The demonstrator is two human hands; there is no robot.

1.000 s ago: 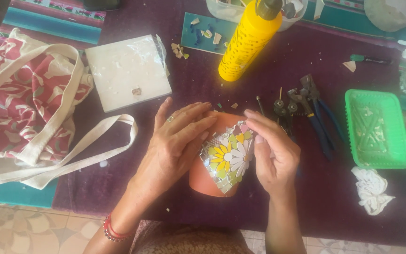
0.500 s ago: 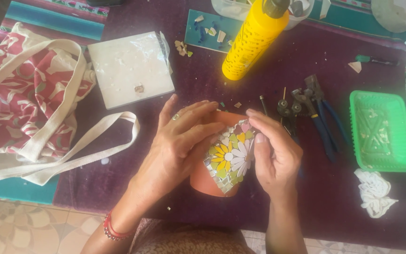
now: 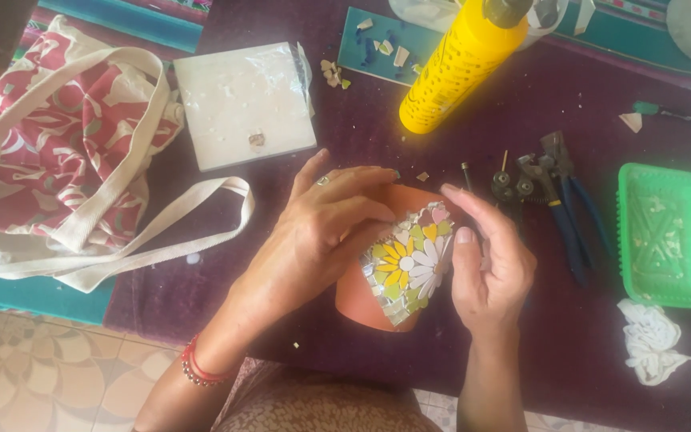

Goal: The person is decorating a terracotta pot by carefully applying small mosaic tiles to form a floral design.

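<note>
An orange clay pot lies on its side on the purple cloth, partly covered with a mosaic of yellow, white and pink flower tiles. My left hand rests over the pot's upper side and grips it. My right hand is at the pot's right, fingers curled, thumb and fingertips against the mosaic's edge. I cannot tell whether a tile piece is pinched there.
A yellow glue bottle lies behind the pot. Blue-handled nippers lie at right beside a green plastic tray. A white tile slab and a red patterned tote bag are at left. White tile scraps sit at lower right.
Both hands stay on the pot with only slight finger shifts. The view has drifted a little; nothing was picked up or let go.
</note>
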